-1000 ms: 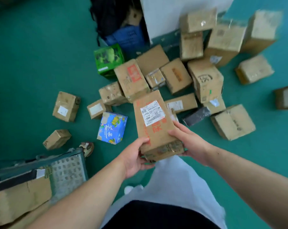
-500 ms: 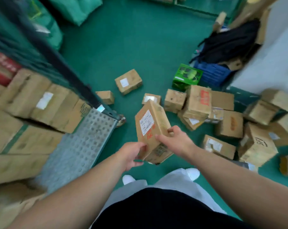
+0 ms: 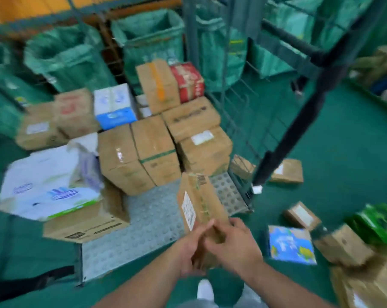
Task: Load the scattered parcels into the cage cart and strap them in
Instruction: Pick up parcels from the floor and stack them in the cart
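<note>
I hold a tall brown cardboard parcel (image 3: 199, 201) with a white label upright in both hands, just above the front edge of the cage cart's perforated metal floor (image 3: 148, 221). My left hand (image 3: 192, 250) grips its lower left side and my right hand (image 3: 234, 243) wraps its lower right side. Inside the cart stand several stacked brown boxes (image 3: 157, 152), a blue-and-white box (image 3: 114, 107), a red box (image 3: 189, 82) and a large white carton (image 3: 52, 181). The cart's wire side wall (image 3: 239, 103) rises on the right.
Loose parcels lie on the green floor to the right: brown boxes (image 3: 287, 171), (image 3: 301, 215), a blue patterned box (image 3: 290, 244), a green pack (image 3: 379, 221). Green sacks (image 3: 148, 38) hang behind the cart. A dark strap (image 3: 30, 283) lies at the lower left. My white shoe (image 3: 204, 290) is below.
My view has swung left from the scattered pile to the cage cart. Both hands carried the labelled parcel along and now hold it upright over the cart floor.
</note>
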Action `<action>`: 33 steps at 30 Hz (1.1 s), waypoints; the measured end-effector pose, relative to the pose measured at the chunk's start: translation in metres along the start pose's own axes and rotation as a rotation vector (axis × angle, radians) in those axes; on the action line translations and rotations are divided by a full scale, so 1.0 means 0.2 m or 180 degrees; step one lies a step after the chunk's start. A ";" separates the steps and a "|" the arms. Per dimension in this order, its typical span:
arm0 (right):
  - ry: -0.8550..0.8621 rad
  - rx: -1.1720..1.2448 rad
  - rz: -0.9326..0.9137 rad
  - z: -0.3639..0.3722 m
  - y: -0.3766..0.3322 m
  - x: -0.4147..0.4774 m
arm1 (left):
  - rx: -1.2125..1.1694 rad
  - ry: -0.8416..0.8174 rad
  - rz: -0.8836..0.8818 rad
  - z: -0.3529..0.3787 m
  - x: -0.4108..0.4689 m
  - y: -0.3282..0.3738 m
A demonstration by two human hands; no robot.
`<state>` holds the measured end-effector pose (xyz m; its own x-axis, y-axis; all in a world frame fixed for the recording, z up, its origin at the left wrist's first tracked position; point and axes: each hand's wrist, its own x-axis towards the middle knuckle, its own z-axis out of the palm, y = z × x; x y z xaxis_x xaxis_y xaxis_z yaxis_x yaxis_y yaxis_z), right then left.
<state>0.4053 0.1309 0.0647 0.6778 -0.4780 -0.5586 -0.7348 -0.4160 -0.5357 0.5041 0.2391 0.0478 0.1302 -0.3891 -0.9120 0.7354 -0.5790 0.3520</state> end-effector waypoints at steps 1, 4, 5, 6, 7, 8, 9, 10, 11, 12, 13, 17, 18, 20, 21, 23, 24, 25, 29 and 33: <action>-0.0077 -0.0132 -0.0147 0.01 -0.09 0.05 | -0.0225 -0.0003 0.0072 -0.06 -0.01 0.04; -0.0162 -0.0355 -0.0480 0.01 -0.27 0.16 | -0.0610 0.0227 0.0242 -0.21 0.00 0.14; -0.0213 -0.0431 -0.0562 0.01 -0.31 0.20 | -0.0700 0.0327 0.0287 -0.24 -0.01 0.18; -0.0258 -0.0481 -0.0627 0.02 -0.36 0.25 | -0.0805 0.0403 0.0338 -0.28 0.00 0.22; -0.0293 -0.0516 -0.0708 0.02 -0.40 0.31 | -0.0886 0.0509 0.0369 -0.33 0.00 0.27; -0.0311 -0.0524 -0.0755 0.02 -0.44 0.36 | -0.0970 0.0588 0.0422 -0.36 0.01 0.32; -0.0343 -0.0528 -0.0807 0.02 -0.48 0.43 | -0.1049 0.0688 0.0494 -0.39 0.01 0.38; -0.0388 -0.0523 -0.0833 0.01 -0.53 0.50 | -0.1123 0.0794 0.0547 -0.43 0.03 0.44; -0.0440 -0.0523 -0.0845 -0.01 -0.57 0.57 | -0.1159 0.0934 0.0577 -0.45 0.03 0.50; -0.0487 -0.0508 -0.0876 -0.04 -0.62 0.66 | -0.1176 0.1040 0.0611 -0.48 0.05 0.56; -0.0520 -0.0487 -0.0926 -0.06 -0.65 0.72 | -0.1176 0.1096 0.0639 -0.49 0.05 0.62; -0.0588 -0.0408 -0.1170 -0.20 -0.81 1.05 | -0.1294 0.1402 0.0648 -0.57 0.14 0.95; -0.0621 -0.0395 -0.1212 -0.22 -0.85 1.10 | -0.1295 0.1453 0.0659 -0.59 0.16 1.01; -0.0629 -0.0276 -0.1323 -0.27 -0.92 1.24 | -0.1272 0.1516 0.0742 -0.62 0.19 1.15; -0.0609 -0.0226 -0.1373 -0.29 -0.96 1.30 | -0.1310 0.1573 0.0826 -0.64 0.20 1.21; -0.0528 -0.0259 -0.1445 -0.32 -1.04 1.41 | -0.1385 0.1724 0.0962 -0.68 0.23 1.31; -0.0464 -0.0306 -0.1475 -0.33 -1.08 1.46 | -0.1360 0.1796 0.0964 -0.70 0.23 1.35; -0.0384 -0.0348 -0.1510 -0.34 -1.11 1.50 | -0.1320 0.1856 0.0918 -0.73 0.22 1.37; -0.0319 -0.0583 -0.1468 -0.34 -1.31 1.68 | -0.1280 0.1801 0.0813 -0.91 0.23 1.43; -0.0274 -0.0768 -0.1337 -0.31 -1.48 1.83 | -0.1418 0.1473 0.1040 -1.08 0.27 1.49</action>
<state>0.8701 0.0319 0.0580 0.9088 -0.1689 -0.3814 -0.3750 -0.7313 -0.5697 0.8739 0.2010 0.0568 0.5858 -0.0917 -0.8052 0.7993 -0.0991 0.5928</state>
